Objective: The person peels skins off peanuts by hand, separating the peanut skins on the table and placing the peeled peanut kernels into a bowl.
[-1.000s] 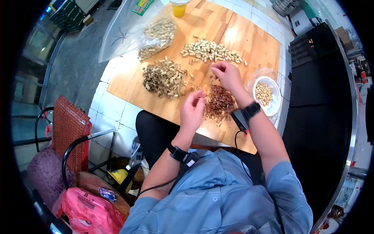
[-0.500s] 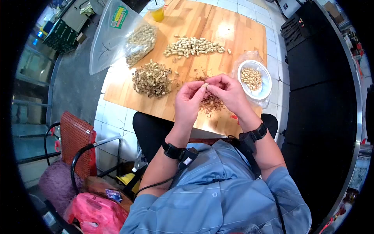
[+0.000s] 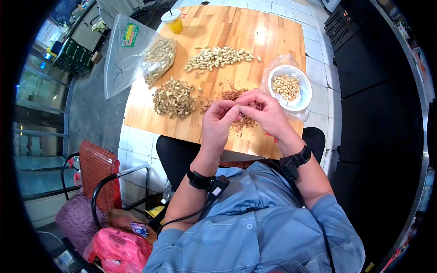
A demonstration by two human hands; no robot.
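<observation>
My left hand (image 3: 216,125) and my right hand (image 3: 271,117) meet above the near part of the wooden table, thumbs and fingertips pinched together. Between the fingertips is a small pale peanut (image 3: 239,106), mostly covered by the fingers. Reddish-brown peanut skins (image 3: 233,94) lie scattered beneath and behind the hands. To the right, a white bowl (image 3: 307,98) holds pale peeled peanut kernels (image 3: 286,87). A heap of broken peanut shells (image 3: 173,98) lies left of my left hand. Unshelled peanuts (image 3: 221,58) are spread out farther back.
A clear plastic bag (image 3: 119,68) with more unshelled peanuts rests on the table's left edge. Behind it stands a cup of yellow drink (image 3: 174,22) with a straw. A brown-backed chair (image 3: 98,173) and a pink bag (image 3: 120,250) are at lower left.
The view has shifted slightly. Both hands stay together, but the peanut between the fingertips is more hidden now as the fingers have shifted around it.
</observation>
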